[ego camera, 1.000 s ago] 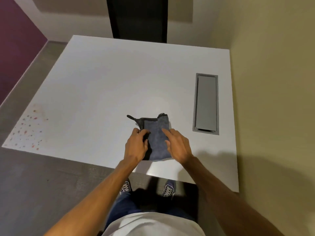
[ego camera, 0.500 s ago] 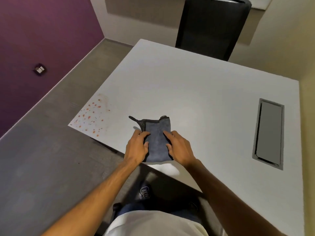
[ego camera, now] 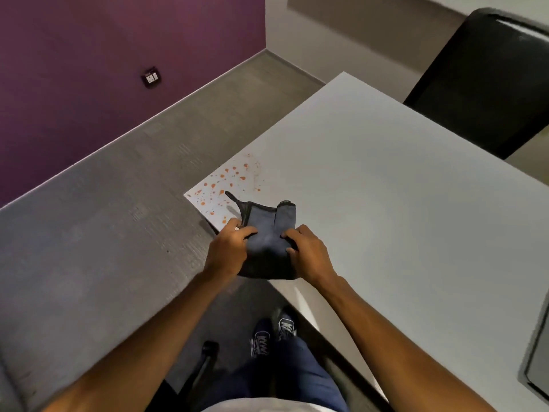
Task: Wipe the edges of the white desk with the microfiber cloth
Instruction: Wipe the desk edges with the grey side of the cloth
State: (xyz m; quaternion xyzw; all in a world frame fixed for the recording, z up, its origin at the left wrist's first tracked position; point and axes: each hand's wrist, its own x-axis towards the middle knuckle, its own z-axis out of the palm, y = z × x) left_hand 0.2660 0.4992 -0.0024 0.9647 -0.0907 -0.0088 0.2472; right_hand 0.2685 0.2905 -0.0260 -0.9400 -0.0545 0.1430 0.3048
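Observation:
A folded grey-blue microfiber cloth (ego camera: pixel 266 236) with a dark hem sits over the near edge of the white desk (ego camera: pixel 386 188), close to its near-left corner. My left hand (ego camera: pixel 227 251) grips the cloth's left side, fingers curled over it. My right hand (ego camera: pixel 309 252) holds the right side, thumb and fingers pinching the fabric. The cloth looks lifted and bunched between both hands. Orange spots (ego camera: pixel 228 182) speckle the desk's corner just beyond the cloth.
A black chair (ego camera: pixel 487 81) stands at the desk's far side. A grey cable hatch (ego camera: pixel 537 367) is set into the desk at the right. Grey floor and a purple wall with a socket (ego camera: pixel 151 77) lie to the left. A chair base (ego camera: pixel 205 361) and my shoes are below.
The cloth, flat on the desk under both hands before, has slid left toward the spotted corner and is now bunched in both hands. The view has turned left.

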